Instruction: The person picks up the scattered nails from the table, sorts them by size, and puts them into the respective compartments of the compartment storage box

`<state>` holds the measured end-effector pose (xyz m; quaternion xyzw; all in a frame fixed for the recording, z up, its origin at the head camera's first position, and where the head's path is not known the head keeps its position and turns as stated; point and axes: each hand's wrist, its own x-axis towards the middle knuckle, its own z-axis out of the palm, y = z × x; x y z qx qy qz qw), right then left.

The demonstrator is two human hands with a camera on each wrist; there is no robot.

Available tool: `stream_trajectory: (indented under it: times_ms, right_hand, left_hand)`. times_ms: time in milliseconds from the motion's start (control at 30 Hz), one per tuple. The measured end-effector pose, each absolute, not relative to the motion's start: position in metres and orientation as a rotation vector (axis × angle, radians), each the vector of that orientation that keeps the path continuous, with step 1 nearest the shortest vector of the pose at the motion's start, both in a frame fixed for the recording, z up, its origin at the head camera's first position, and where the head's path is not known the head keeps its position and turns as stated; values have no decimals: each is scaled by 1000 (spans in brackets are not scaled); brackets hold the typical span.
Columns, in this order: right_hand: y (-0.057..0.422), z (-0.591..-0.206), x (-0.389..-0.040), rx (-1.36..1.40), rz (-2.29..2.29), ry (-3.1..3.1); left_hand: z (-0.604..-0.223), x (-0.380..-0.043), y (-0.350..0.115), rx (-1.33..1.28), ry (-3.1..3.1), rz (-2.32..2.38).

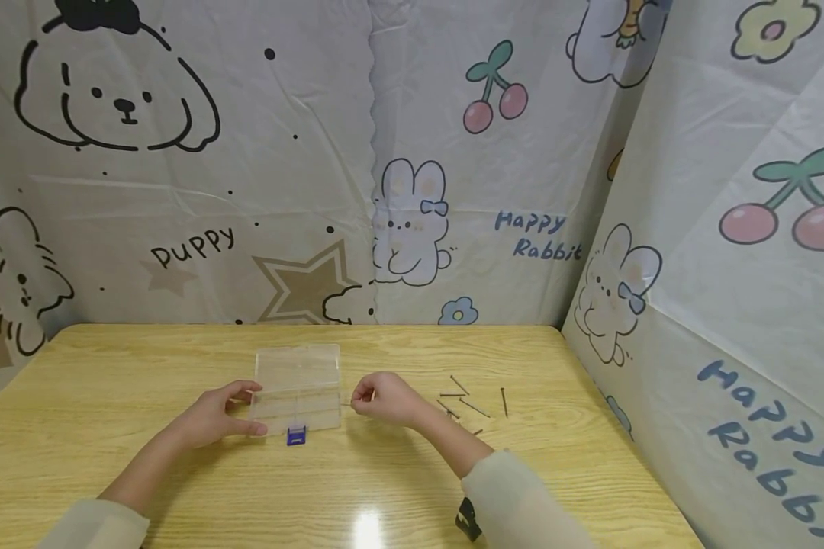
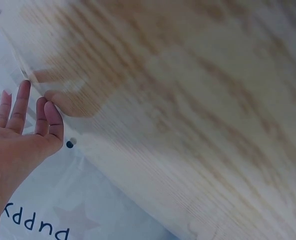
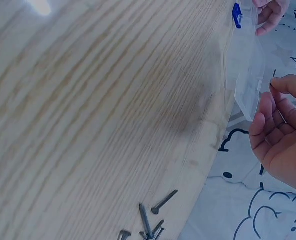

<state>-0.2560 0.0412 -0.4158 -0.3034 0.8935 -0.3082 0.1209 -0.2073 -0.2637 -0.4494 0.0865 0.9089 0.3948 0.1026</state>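
A clear plastic box with its lid raised lies on the table, a blue latch at its front. My left hand holds the box's left side, thumb at the front corner and fingers farther back. Just off the box's right side, my right hand pinches a thin screw between thumb and fingertips, its end pointing toward the box. In the right wrist view this screw shows as a short dark line. No contents can be made out inside the box.
Several loose screws lie scattered on the table right of my right hand, partly behind the forearm. A small black object sits by the right sleeve. Printed cloth hangs behind the table and along its right side.
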Motion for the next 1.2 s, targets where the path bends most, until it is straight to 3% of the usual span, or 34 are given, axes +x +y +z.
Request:
stream_trajectory:
  times_ms: [1200]
  right_hand:
    - [-39, -424, -249, -976, -725, 2686]
  left_hand:
    - [-452, -209, -264, 236, 2664, 1186]
